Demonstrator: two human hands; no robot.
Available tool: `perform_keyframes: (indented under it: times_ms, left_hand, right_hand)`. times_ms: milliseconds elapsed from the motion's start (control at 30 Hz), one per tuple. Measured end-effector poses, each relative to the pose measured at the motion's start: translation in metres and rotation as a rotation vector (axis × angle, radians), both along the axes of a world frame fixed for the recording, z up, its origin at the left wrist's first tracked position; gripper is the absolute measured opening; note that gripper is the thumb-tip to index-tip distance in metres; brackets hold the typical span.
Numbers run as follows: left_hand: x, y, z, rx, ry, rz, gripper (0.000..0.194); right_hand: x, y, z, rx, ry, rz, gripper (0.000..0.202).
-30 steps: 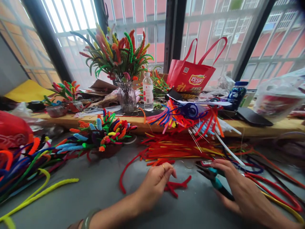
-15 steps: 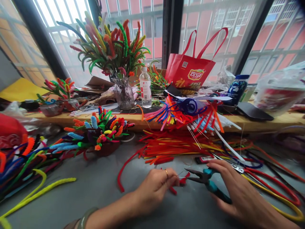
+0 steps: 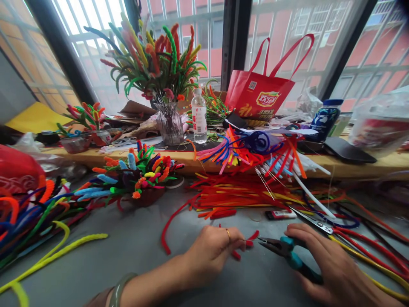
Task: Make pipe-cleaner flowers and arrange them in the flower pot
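Observation:
My left hand (image 3: 212, 251), with a gold ring, is closed in a pinch on a thin wire (image 3: 249, 240) that pokes out past the fingertips. Short red pipe cleaner pieces (image 3: 253, 236) show beside and below those fingertips; whether they are attached to the wire I cannot tell. My right hand (image 3: 322, 260) is wrapped around the teal handles of needle-nose pliers (image 3: 277, 246). The dark jaws point left at the wire's end, close to it; whether they touch it is unclear.
Scissors (image 3: 315, 222) and a small black-and-red box (image 3: 281, 214) lie beyond my right hand. Red pipe cleaners (image 3: 230, 194) are heaped along the wooden ledge (image 3: 105, 160). A bowl of colourful stems (image 3: 147, 197) stands left, yellow pipe cleaners (image 3: 73, 245) nearer. Behind stand a bottle (image 3: 200, 121) and red bag (image 3: 255, 94).
The pliers' jaws have come closer together and sit slightly lower and further right. Both hands appear shifted a little to the right, as does the whole view.

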State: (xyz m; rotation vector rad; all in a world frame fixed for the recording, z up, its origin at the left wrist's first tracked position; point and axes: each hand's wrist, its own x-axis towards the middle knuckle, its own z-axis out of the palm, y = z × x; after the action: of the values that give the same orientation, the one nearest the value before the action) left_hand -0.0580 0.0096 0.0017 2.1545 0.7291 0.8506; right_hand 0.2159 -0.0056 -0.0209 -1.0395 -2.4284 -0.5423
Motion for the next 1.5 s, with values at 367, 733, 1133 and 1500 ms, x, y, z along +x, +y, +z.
perform_keyframes:
  times_ms: [367,733,1133,1500]
  left_hand:
    - [0.000,0.000,-0.002,0.065,0.004,0.045,0.037]
    - [0.000,0.000,-0.001,0.032,0.029,0.011,0.036]
    - [-0.004,0.005,-0.004,0.111,0.064,0.060,0.029]
    - [-0.028,0.041,0.003,-0.212,-0.320,0.384,0.018]
  right_hand:
    - [0.001,-0.001,-0.004,-0.102,0.134,-0.020,0.047]
    - [0.000,-0.003,-0.010,-0.080,0.145,-0.016,0.046]
    - [0.000,0.000,-0.006,-0.139,0.154,-0.012,0.043]
    - [0.007,0.010,0.011,-0.332,-0.078,-0.261,0.041]
